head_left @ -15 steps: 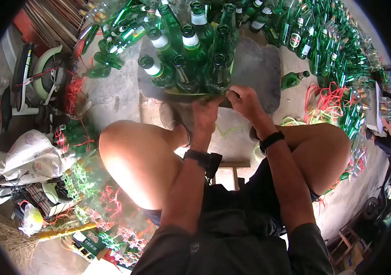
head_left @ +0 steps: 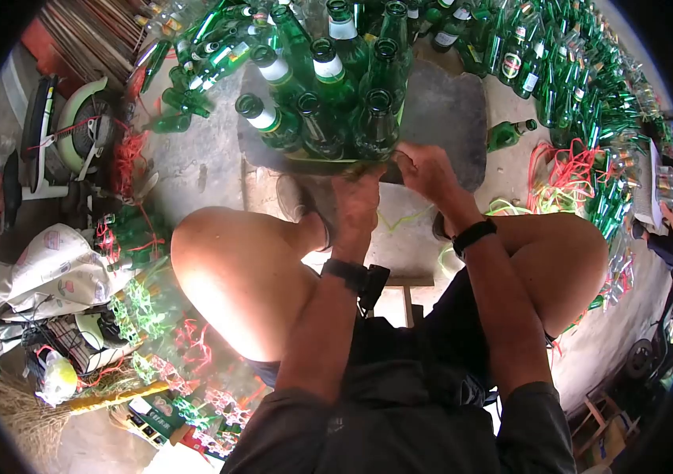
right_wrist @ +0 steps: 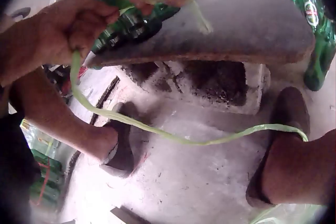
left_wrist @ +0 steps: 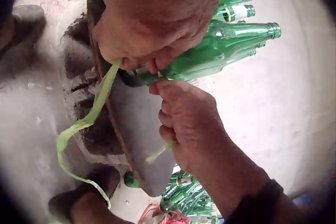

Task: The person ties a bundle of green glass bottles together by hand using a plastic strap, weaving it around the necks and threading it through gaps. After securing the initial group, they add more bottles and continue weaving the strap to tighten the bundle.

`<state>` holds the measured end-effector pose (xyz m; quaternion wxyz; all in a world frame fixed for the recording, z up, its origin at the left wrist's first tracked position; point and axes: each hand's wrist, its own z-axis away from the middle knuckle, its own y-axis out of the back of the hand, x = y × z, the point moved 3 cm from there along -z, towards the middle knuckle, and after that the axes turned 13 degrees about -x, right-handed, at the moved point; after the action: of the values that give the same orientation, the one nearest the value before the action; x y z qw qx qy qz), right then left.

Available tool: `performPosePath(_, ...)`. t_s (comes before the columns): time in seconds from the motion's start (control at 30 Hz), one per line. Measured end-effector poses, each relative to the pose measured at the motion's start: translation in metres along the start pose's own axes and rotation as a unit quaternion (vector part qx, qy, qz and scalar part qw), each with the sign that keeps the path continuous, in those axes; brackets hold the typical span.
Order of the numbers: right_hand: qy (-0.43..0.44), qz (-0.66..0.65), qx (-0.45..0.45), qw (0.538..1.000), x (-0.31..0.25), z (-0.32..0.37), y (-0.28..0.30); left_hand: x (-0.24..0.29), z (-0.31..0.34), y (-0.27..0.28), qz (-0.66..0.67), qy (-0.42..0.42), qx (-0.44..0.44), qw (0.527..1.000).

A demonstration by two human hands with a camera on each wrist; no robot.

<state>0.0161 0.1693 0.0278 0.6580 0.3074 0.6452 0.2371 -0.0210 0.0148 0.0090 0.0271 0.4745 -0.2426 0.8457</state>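
Head view: green bottles (head_left: 321,134) stand upright in a tight cluster on the dark worktop (head_left: 447,118), perhaps so that they brace one another. The left hand (head_left: 358,197) and right hand (head_left: 431,175) meet at the cluster's near edge.

Left wrist view: each grip is closed to a fingertip pinch on a light green strip (left_wrist: 86,123) beside the bottle bases, presumably to control its tension. The long tail hangs from the left hand; a short end (left_wrist: 157,153) protrudes beside the right.

Right wrist view: the tail sags above the floor (right_wrist: 178,182). A hollow block (right_wrist: 255,90) sits beneath the worktop, seemingly to raise it.
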Motion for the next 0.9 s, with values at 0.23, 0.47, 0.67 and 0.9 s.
performPosePath(0.23, 0.008, -0.019, -0.01, 1.0, 0.006, 0.0, 0.001, 0.002, 0.001, -0.002, 0.003, 0.021, 0.053, 0.998)
performPosePath(0.47, 0.016, -0.026, -0.035, 0.999, 0.004, -0.001, 0.005, -0.001, -0.002, 0.002, -0.025, -0.02, 0.029, 0.999)
performPosePath(0.67, 0.016, -0.046, -0.007, 0.999, 0.01, 0.002, -0.004, 0.001, -0.003, 0.003, -0.044, -0.015, 0.004, 0.999)
performPosePath(0.9, 0.01, 0.022, 0.07, 0.997, 0.005, 0.013, -0.016, 0.003, 0.004, 0.004, -0.029, 0.055, 0.011, 0.998)
